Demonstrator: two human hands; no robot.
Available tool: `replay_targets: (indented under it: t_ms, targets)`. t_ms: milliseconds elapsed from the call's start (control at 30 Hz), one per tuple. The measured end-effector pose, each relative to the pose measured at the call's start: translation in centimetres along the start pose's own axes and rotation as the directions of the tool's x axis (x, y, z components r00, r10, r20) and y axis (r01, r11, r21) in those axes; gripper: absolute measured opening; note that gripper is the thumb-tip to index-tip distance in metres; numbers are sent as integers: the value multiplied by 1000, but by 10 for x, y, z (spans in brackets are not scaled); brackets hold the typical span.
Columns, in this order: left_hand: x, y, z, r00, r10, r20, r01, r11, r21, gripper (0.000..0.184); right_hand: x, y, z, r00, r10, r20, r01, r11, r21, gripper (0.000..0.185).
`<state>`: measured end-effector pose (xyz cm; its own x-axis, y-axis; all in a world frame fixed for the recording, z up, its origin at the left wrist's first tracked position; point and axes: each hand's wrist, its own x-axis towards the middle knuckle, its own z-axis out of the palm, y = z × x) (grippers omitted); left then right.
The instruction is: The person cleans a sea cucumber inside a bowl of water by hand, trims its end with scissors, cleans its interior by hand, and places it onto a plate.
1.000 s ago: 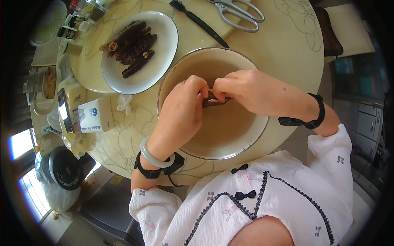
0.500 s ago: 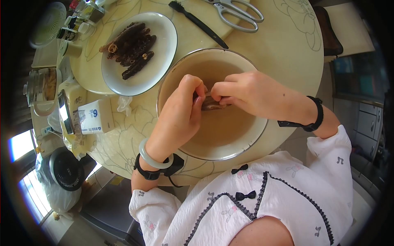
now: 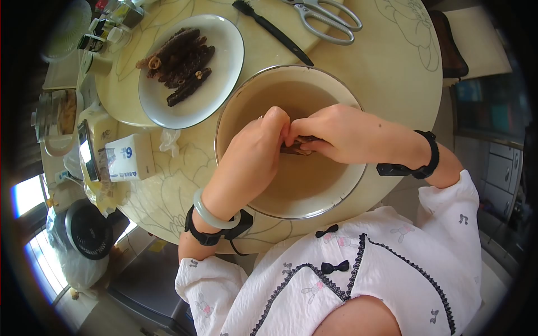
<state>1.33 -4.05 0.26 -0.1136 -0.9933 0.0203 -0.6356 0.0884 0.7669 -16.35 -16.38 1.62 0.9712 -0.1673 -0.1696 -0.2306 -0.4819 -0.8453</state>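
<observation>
Both hands are over a large basin (image 3: pixel 241 106) of cloudy brown water. Between them is a dark brown, wrinkled piece (image 3: pixel 292 149) that looks like a sea cucumber, mostly covered by the fingers. My left hand (image 3: pixel 253 150) grips its left end, fingers closed. At its right side, my right hand (image 3: pixel 333 134) pinches it between thumb and fingers. Behind the basin to the left, a white plate (image 3: pixel 216 103) with a dark rim carries several similar dark brown pieces (image 3: pixel 179 61), some with pale ring-like ends.
A black brush (image 3: pixel 274 32) lies behind the basin, beside grey-handled scissors (image 3: pixel 330 27). Left of the plate stand small jars (image 3: pixel 117 36) and a glass kettle (image 3: pixel 59 115). A white-and-blue packet (image 3: pixel 130 158) and crumpled plastic (image 3: pixel 170 141) are on the table's left side.
My hands have shifted slightly and come closer together, the left one turning inward. Less of the sea cucumber shows between them now.
</observation>
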Motion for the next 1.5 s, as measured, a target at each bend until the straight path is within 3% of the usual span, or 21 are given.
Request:
replay_targets:
  t_ms: [100,233,333,400,433,500,667,733,933,1067,1233,1500]
  targets:
    - [-2,-1,3,999,-45,-29,48,989,136,24,0,-1,0,998,60,22,-58,995,-83,17]
    - [-5,-2,4,997,-79,19,76,989,125,29,-3,2,3,996,87,15,-84,982,-167,18]
    - [-3,-1,4,1000,4,-15,-2,990,144,24,-5,-6,-3,998,59,-38,-62,995,-84,19]
    - [-1,-3,5,998,-16,-61,13,999,-47,31,-9,-6,-6,997,30,-71,-39,993,-115,21]
    - [-1,-3,3,998,-17,-67,14,999,-50,31,-11,-6,-7,994,2,-107,-17,990,-140,23]
    - [1,-3,-1,998,-58,21,62,944,-323,36,-15,-8,-5,993,-42,-114,24,988,-154,24]
    - [0,-1,-6,994,-111,-1,104,933,-344,41,-13,-11,-6,987,-61,-148,45,993,-111,28]
    - [-1,-1,-6,994,-112,-17,98,927,-362,43,-10,-12,-11,994,2,-112,0,1000,19,29]
    - [-2,0,-8,993,-122,-10,106,899,-426,45,-10,-13,-20,998,10,-57,-3,993,120,26]
    - [-1,-1,-9,992,-127,27,122,848,-516,45,-12,-16,-25,999,45,-21,-42,994,97,26]
    - [0,-1,-10,982,-173,74,182,769,-613,41,-16,-19,-23,996,-31,-87,35,998,46,26]
    - [-1,-14,0,994,-100,-39,48,738,-673,29,-17,-21,-21,988,-35,-149,17,992,-123,30]
